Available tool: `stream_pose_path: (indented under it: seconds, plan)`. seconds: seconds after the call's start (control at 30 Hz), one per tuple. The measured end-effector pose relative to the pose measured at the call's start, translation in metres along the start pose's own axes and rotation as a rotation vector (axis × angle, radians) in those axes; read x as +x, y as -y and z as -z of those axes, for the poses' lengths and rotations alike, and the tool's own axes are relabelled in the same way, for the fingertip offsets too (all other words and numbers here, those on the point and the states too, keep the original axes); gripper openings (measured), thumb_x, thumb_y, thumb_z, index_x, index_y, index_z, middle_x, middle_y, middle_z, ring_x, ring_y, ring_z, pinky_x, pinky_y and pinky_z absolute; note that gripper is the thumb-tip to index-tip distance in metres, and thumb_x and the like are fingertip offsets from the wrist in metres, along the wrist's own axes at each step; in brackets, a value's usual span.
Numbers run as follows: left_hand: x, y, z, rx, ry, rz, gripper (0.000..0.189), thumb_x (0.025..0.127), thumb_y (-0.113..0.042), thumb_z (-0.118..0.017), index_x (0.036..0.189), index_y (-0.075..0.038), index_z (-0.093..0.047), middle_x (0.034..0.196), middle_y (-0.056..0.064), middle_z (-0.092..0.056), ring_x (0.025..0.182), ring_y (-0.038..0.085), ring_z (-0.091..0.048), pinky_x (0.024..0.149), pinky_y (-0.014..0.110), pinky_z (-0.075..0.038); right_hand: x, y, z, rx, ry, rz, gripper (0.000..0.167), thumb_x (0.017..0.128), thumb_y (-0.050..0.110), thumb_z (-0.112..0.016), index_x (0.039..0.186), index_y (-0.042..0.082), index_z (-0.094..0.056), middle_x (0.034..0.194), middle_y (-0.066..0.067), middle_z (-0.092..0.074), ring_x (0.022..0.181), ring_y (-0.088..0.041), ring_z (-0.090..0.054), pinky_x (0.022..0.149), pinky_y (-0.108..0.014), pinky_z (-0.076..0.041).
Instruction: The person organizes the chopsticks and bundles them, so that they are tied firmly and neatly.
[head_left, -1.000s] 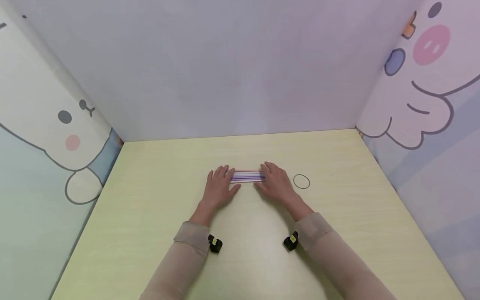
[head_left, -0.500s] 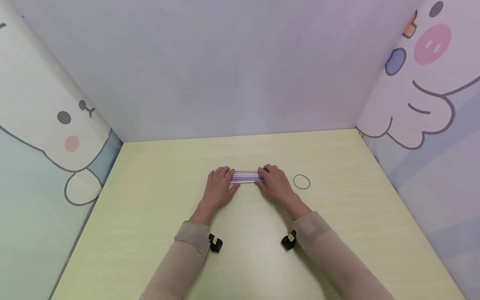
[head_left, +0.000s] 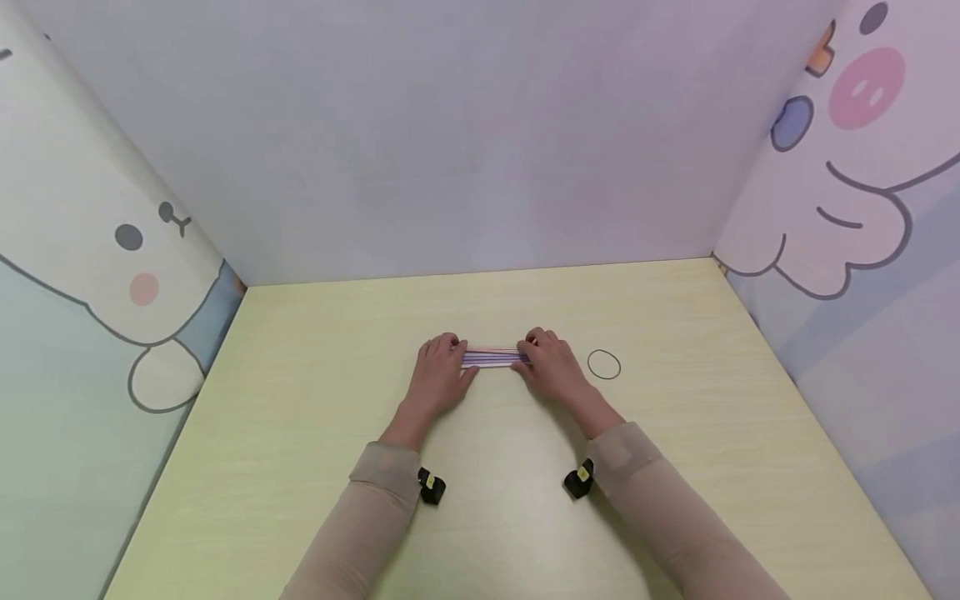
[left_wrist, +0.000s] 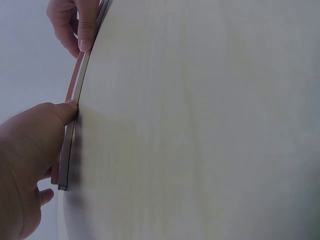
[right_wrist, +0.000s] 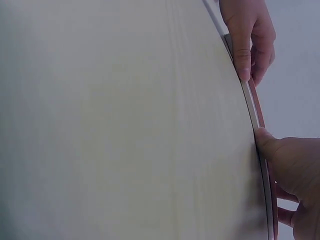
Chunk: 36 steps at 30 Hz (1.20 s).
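A row of slim pencil-like sticks (head_left: 491, 359), purple, blue, pale and reddish, lies side by side across the table between both hands. My left hand (head_left: 437, 375) grips the left end, thumb at the near side and fingers bent over the far side. At the right end my right hand (head_left: 553, 369) does the same. In the left wrist view, a grey stick (left_wrist: 68, 150) sticks out past the left thumb with a reddish one behind it. The right wrist view has the right thumb pressed to the near stick (right_wrist: 251, 112). Both hands hide the outer parts of the row.
A thin dark green ring (head_left: 620, 367), like a rubber band, lies just right of the right hand. The pale wooden table (head_left: 315, 375) meets a plain wall (head_left: 480, 167) at the back, with cartoon-printed walls on both sides.
The right hand's fingers have curled down over the far side of the sticks, and the hand shifted slightly left. The sticks have drawn closer together, their far edge nearer the person.
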<state>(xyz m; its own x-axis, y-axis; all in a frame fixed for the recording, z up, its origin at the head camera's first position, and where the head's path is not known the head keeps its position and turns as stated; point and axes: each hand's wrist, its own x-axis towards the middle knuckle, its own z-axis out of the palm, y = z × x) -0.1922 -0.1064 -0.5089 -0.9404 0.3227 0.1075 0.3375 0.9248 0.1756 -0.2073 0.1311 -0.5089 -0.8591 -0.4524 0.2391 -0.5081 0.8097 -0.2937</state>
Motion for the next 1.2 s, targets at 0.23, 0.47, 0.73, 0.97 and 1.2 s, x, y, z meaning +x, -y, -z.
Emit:
stream_pose_path:
  seconds: [0.23,0.47,0.73,0.97,1.2]
  plan:
    - [0.0001,-0.0002,0.0007,-0.03,0.025,0.007,0.054,0.101,-0.042,-0.058,0.141,-0.007,-0.054,0.136,0.013,-0.052,0.131,0.031,-0.046,0.114,0.047,-0.029,0.0003,0.0011,0.0006,-0.025,0.013,-0.018,0.024,0.093,0.031,-0.073,0.102,0.009,-0.07,0.105,-0.011,-0.061,0.097,-0.03,-0.056,0.086,-0.052,-0.045]
    - [-0.001,0.0017,0.0013,-0.055,0.009,0.007,0.049,0.1,-0.041,-0.059,0.135,-0.007,-0.059,0.128,0.011,-0.052,0.12,0.029,-0.049,0.108,0.047,-0.036,0.0004,0.0019,-0.0027,-0.01,0.001,-0.006,0.023,0.094,0.026,-0.073,0.106,0.007,-0.072,0.103,-0.01,-0.06,0.093,-0.029,-0.055,0.077,-0.046,-0.046]
    - [-0.0007,0.0022,0.0024,-0.066,0.013,-0.007,0.045,0.1,-0.04,-0.06,0.132,-0.007,-0.061,0.125,0.009,-0.056,0.118,0.029,-0.052,0.107,0.046,-0.038,-0.0003,0.0036,-0.0009,-0.003,0.007,-0.03,0.028,0.094,0.028,-0.072,0.111,0.006,-0.07,0.104,-0.008,-0.061,0.096,-0.028,-0.057,0.079,-0.046,-0.047]
    - [-0.0001,0.0047,-0.0015,-0.086,-0.029,-0.026,0.04,0.099,-0.037,-0.064,0.126,-0.009,-0.062,0.118,0.008,-0.057,0.113,0.028,-0.055,0.106,0.045,-0.039,0.0009,0.0047,0.0002,-0.001,0.016,-0.037,0.026,0.092,0.027,-0.075,0.107,0.007,-0.071,0.097,-0.006,-0.06,0.09,-0.027,-0.056,0.077,-0.045,-0.046]
    - [0.0004,0.0063,-0.0035,-0.121,-0.074,-0.063,0.034,0.097,-0.032,-0.069,0.119,-0.006,-0.068,0.111,0.009,-0.057,0.101,0.027,-0.055,0.093,0.043,-0.045,0.0024,0.0058,0.0008,0.006,0.018,-0.046,0.025,0.092,0.027,-0.075,0.106,0.007,-0.071,0.097,-0.006,-0.062,0.091,-0.027,-0.057,0.077,-0.045,-0.046]
